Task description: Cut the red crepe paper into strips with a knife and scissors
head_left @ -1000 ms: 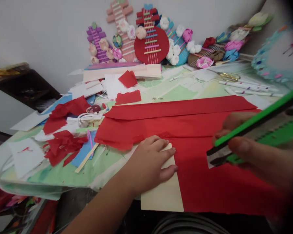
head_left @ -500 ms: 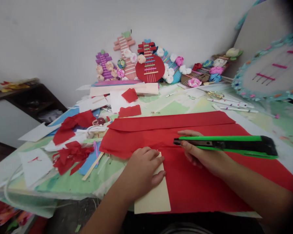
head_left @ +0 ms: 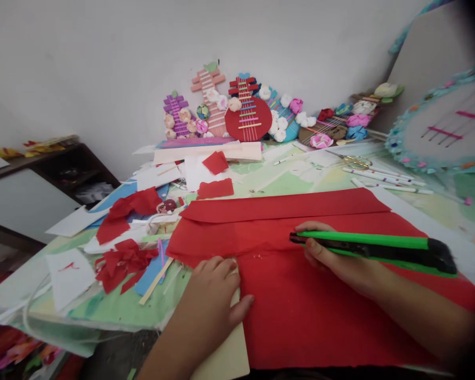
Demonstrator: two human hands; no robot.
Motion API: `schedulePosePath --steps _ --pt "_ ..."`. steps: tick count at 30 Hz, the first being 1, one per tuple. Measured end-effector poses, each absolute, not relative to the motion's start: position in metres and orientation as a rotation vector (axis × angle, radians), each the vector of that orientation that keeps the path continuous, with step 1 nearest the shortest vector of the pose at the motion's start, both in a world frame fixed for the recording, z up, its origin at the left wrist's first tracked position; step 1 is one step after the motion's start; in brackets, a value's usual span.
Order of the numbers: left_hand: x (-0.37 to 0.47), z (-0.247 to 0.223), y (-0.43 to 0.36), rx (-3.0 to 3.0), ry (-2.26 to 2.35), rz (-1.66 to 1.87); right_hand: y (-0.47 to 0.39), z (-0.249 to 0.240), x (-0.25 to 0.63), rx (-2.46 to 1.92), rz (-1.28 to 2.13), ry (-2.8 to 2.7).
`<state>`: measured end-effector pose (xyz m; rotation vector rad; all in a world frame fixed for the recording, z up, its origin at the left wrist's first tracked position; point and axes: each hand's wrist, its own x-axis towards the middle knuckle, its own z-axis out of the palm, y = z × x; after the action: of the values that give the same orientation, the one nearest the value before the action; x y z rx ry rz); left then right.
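The red paper (head_left: 301, 316) lies spread beneath my right fingers, its folded strip beyond them. My right hand (head_left: 336, 261) is clamped on a green-and-black cutter (head_left: 396, 254); I can't make out a blade. My left hand (head_left: 214, 293) rests on a cream card (head_left: 225, 354), thumb apart from its fingers. Red scraps (head_left: 124, 265) lie left of those fingers. I judge this as positioning card and paper; next calls for steady left-hand pressure, cutter clear.

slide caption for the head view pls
Left hand on a cream card, right hand holding a green-and-black cutter above a red sheet, instrument-shaped crafts behind.
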<state>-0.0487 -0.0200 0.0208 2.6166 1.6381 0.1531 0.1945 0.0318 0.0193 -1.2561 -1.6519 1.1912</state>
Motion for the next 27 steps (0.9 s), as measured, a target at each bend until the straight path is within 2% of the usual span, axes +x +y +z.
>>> schedulePosePath --steps 4,12,16,23,27 --pt "-0.050 0.014 -0.026 2.731 1.679 0.398 0.019 0.036 0.205 -1.402 0.893 -1.804" --pt "-0.011 -0.007 -0.062 3.111 1.242 1.010 -0.035 0.038 0.178 -1.548 1.002 -1.490" --pt "-0.007 -0.017 -0.068 3.080 1.281 1.043 -0.042 0.030 0.167 -1.571 1.047 -1.581" --pt "-0.006 -0.020 -0.073 3.046 1.348 1.109 -0.050 0.016 0.171 -1.624 0.763 -1.568" --pt "-0.005 -0.020 -0.072 3.043 1.368 1.087 -0.048 0.018 0.172 -1.588 0.850 -1.550"
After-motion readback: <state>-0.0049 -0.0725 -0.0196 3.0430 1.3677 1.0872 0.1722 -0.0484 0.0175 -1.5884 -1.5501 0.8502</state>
